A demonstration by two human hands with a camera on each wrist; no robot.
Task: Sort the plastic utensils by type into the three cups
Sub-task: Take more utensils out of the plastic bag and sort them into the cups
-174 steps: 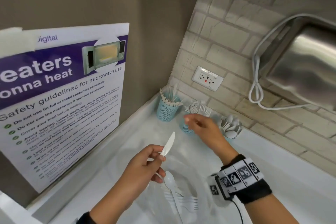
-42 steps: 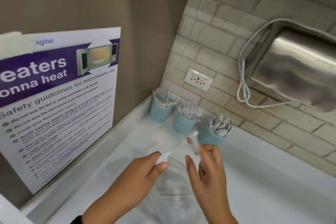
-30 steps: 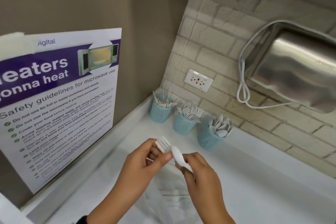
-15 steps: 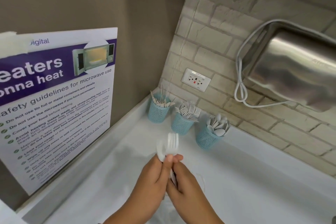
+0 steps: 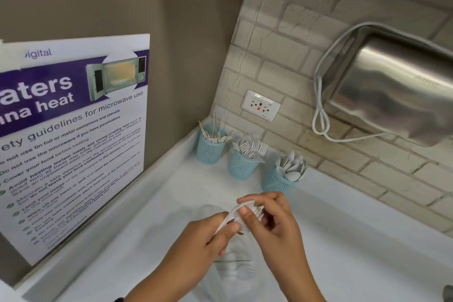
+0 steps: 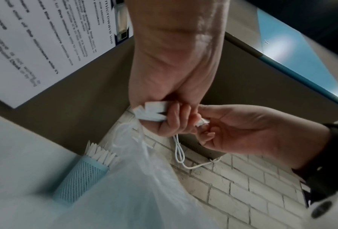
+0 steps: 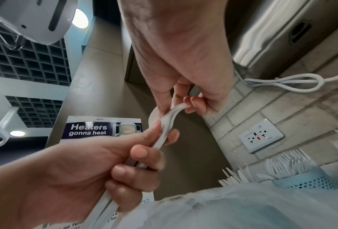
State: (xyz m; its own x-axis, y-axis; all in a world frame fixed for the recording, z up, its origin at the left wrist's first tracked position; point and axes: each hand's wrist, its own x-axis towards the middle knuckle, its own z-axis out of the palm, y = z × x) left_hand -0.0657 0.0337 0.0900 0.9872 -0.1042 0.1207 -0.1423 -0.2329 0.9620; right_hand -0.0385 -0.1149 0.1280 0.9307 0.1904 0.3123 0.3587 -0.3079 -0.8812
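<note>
Three blue mesh cups stand along the brick wall: a knife cup (image 5: 210, 149), a fork cup (image 5: 241, 166) and a spoon cup (image 5: 277, 182). In front of them I hold a small bundle of white plastic utensils (image 5: 239, 212), a spoon and a fork together. My left hand (image 5: 228, 225) grips the handles (image 7: 158, 144). My right hand (image 5: 247, 208) pinches the head end, where fork tines (image 5: 260, 211) stick out. The handle ends (image 6: 154, 112) poke out of my left fist. Both hands are above a clear plastic bag (image 5: 232, 270).
The white counter (image 5: 355, 240) is bounded by a brick wall with a socket (image 5: 260, 105) and by a side wall with a microwave poster (image 5: 71, 135). A steel hand dryer (image 5: 397, 86) with a looped white cable (image 5: 321, 117) hangs at the upper right.
Half a second ago the fork and spoon stood upright in my left hand. Now they tilt right and my right hand has moved up onto their heads. My hands are slightly lower and nearer.
</note>
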